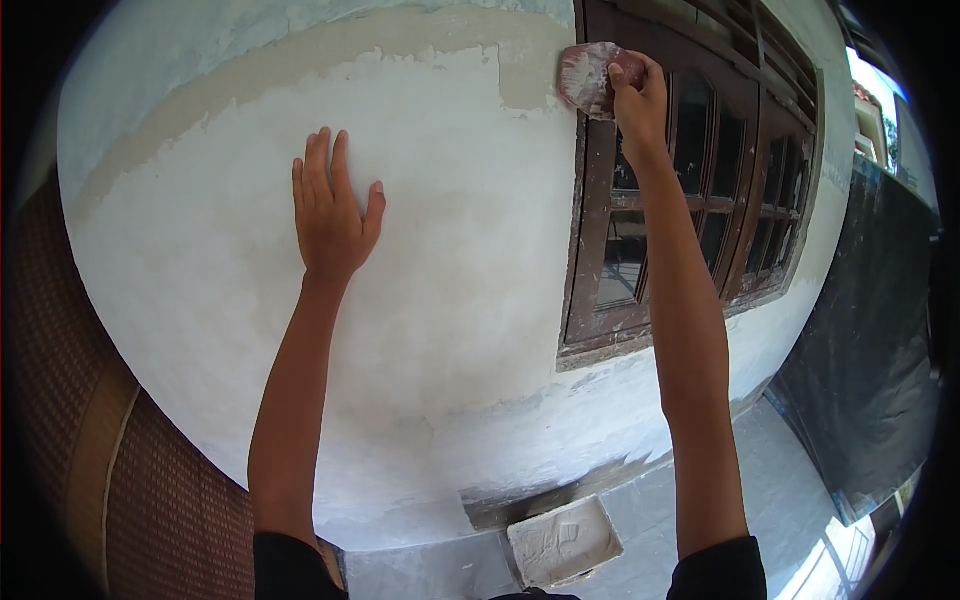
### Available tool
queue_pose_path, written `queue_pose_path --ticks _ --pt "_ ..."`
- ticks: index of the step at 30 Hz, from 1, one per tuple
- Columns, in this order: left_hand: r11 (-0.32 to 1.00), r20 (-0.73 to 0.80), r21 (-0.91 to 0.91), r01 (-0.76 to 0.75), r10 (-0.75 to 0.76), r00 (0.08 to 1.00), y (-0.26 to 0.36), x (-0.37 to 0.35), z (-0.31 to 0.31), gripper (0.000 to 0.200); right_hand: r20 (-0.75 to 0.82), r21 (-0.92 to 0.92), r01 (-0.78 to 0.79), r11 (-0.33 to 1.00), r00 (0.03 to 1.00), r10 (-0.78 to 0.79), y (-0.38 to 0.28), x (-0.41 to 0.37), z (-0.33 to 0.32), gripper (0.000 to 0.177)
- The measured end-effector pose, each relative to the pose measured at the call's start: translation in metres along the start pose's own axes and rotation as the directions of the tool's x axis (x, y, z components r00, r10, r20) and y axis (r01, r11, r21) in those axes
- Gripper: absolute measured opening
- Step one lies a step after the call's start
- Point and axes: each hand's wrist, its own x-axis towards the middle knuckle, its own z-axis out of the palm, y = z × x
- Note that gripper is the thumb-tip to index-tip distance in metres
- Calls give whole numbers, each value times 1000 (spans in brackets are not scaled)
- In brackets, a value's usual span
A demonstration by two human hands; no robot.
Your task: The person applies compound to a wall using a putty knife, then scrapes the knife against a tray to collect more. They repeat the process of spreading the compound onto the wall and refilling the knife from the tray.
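A white wall [450,260] fills the middle of the view, with a grey-beige damp-looking band along its top. My left hand [335,205] lies flat against it, fingers spread, holding nothing. Up at the right, my right hand [640,95] grips a reddish scraper [588,82] smeared with white paste. The scraper's edge meets the wall beside the upper left corner of the brown window frame [590,230]. Fingers and thumb are closed around the tool's near side.
Below on the grey floor [650,520] sits a tray [565,540] of pale paste, close to the wall's foot. Woven brown panels [170,480] stand at the left. A dark sheet [860,340] hangs at the right, beyond the paned window.
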Motion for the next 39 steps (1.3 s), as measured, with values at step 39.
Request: queue_pose_path --ticks 39 --pt "1000 7 29 -11 11 1000 -2 1 -5 63 -63 -14 -78 997 995 77 21 7 -14 35"
